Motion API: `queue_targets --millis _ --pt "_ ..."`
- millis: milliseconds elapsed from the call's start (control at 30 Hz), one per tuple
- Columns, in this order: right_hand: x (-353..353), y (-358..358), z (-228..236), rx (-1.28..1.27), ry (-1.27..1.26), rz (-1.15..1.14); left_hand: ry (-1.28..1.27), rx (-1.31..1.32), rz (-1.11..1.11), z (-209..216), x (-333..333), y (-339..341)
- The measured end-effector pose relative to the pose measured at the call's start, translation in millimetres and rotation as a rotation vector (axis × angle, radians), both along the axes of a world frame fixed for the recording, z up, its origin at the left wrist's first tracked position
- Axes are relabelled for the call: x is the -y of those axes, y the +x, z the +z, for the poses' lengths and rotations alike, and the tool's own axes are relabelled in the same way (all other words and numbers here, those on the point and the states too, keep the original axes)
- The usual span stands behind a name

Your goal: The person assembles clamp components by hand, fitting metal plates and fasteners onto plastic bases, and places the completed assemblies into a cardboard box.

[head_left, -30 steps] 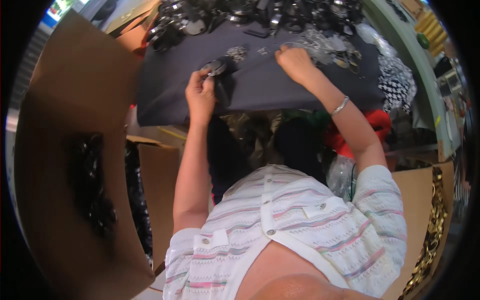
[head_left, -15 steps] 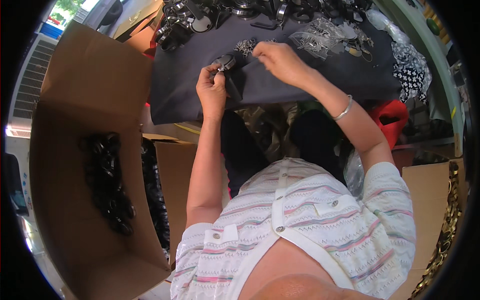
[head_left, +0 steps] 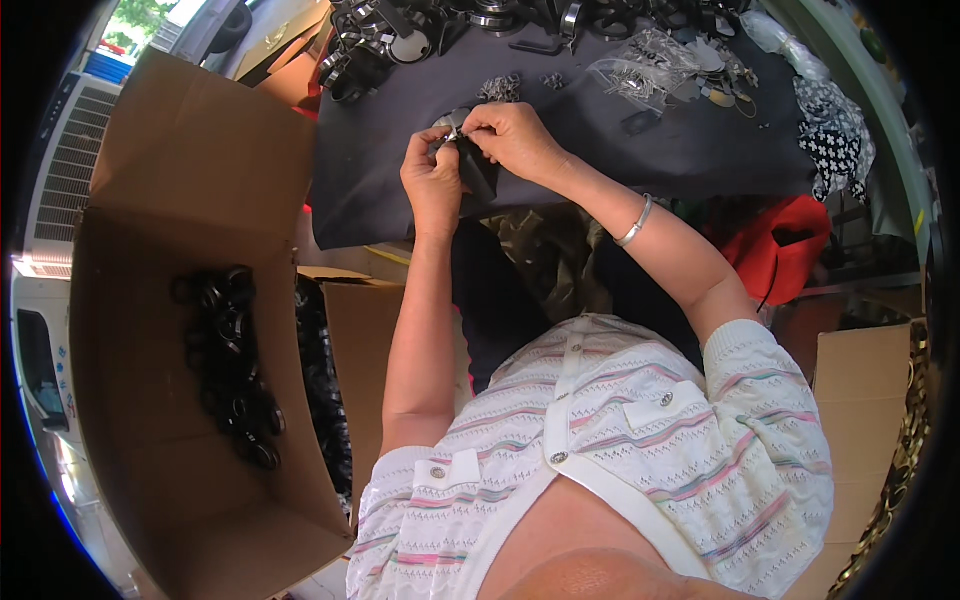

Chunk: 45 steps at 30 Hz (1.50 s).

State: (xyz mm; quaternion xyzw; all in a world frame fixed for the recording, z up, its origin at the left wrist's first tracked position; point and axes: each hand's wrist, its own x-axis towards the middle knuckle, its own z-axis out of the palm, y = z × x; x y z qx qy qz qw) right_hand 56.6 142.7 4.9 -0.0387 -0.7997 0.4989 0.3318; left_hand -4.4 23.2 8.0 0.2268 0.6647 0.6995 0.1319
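A black belt-like strap (head_left: 478, 172) with a shiny metal end lies at the near part of the dark cloth-covered table (head_left: 380, 140). My left hand (head_left: 433, 175) pinches its metal end between thumb and fingers. My right hand (head_left: 518, 138) meets it there, fingertips pinched together against the metal end. Whatever small piece is in the right fingertips is too small to make out. Just beyond my hands sits a heap of small silvery metal pieces (head_left: 500, 89), with a smaller heap (head_left: 553, 80) to its right.
Black coiled straps with metal parts (head_left: 410, 45) crowd the table's far edge. An open plastic bag of metal pieces (head_left: 640, 75) lies at the far right. To the left stands a cardboard box (head_left: 160, 400) holding black coiled straps (head_left: 235, 360). Red cloth (head_left: 775, 250) hangs at the right.
My right hand has come left and toward me, from beside the heap of small metal pieces to the strap's metal end. My left hand has kept its hold.
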Motion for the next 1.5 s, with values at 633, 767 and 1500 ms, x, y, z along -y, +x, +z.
queue_targets --millis 633,767,1500 --pt "-13.6 -0.1 18.7 -0.073 0.511 0.082 0.003 -0.011 0.027 -1.3 1.5 1.9" --pt "-11.9 -4.8 13.3 -0.081 0.251 0.09 -0.019 -0.045 0.037 -4.9 -4.1 -0.1" --pt "-37.4 -31.9 36.5 0.242 0.327 0.438 0.092 -0.325 0.103 -19.8 -4.3 -5.2"
